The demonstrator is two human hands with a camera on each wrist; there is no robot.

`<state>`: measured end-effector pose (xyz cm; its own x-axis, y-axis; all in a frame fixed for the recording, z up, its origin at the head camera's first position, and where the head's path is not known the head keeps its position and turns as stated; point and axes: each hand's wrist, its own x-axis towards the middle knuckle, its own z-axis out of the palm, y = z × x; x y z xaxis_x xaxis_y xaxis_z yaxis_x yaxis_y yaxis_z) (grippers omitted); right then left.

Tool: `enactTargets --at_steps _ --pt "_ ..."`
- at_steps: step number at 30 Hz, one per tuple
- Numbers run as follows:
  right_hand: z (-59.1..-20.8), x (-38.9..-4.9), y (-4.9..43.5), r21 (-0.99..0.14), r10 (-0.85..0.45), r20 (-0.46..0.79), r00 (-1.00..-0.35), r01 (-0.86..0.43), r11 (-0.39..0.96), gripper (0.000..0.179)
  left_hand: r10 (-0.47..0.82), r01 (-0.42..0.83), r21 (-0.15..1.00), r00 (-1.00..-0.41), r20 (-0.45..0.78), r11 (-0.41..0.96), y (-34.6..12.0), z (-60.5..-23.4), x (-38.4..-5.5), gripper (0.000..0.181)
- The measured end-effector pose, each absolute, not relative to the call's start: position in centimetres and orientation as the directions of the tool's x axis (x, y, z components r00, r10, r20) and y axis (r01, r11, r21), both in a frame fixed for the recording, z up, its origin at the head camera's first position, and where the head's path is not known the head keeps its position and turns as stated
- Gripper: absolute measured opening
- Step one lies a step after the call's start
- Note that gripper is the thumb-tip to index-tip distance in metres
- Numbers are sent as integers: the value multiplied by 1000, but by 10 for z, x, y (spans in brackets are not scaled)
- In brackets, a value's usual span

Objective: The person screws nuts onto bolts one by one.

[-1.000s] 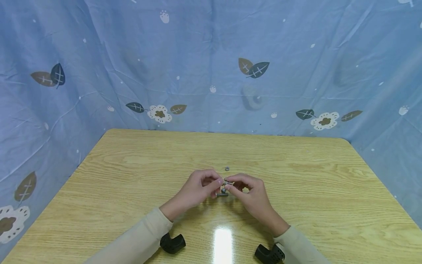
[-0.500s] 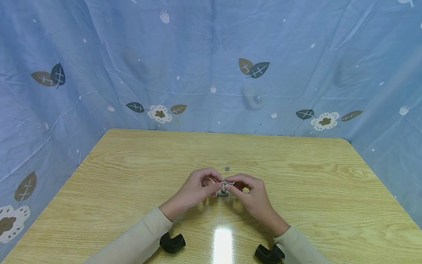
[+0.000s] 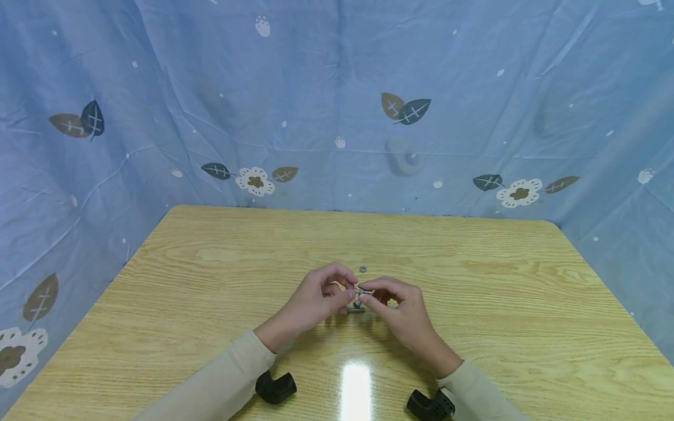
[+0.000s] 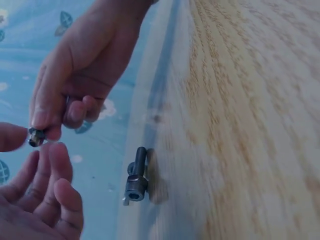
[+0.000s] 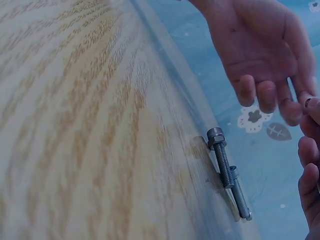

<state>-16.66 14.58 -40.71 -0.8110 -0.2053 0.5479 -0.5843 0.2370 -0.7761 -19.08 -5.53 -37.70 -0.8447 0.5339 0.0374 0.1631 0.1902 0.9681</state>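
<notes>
My right hand (image 3: 402, 304) pinches a small metal bolt (image 3: 367, 292) between thumb and forefinger just above the table. My left hand (image 3: 316, 298) meets it from the left, with thumb and forefinger at a hex nut (image 4: 36, 134) on the bolt's near end. In the left wrist view, the left thumb touches that nut's side; the other left fingers curl loosely below. Most of the bolt is hidden by the right fingers. Beneath the hands lie two bolts (image 3: 355, 310) side by side; the right wrist view shows a nut on one socket-head bolt (image 5: 216, 140).
A loose nut (image 3: 363, 269) lies on the wooden table (image 3: 237, 251) just beyond the hands. Blue patterned cloth (image 3: 326, 105) hangs behind and at both sides. A black wrist mount (image 3: 276, 388) sits on each forearm, low over the table.
The left forefinger lifts a little and the left fingertips shift round the nut. My right hand holds the bolt in the same place. The things on the table have not moved.
</notes>
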Motion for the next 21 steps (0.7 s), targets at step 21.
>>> enactTargets --at_steps 21 --pt "-408 -168 147 -793 -205 520 -829 -558 245 19 513 213 946 -857 60 244 -54 -379 -191 13"
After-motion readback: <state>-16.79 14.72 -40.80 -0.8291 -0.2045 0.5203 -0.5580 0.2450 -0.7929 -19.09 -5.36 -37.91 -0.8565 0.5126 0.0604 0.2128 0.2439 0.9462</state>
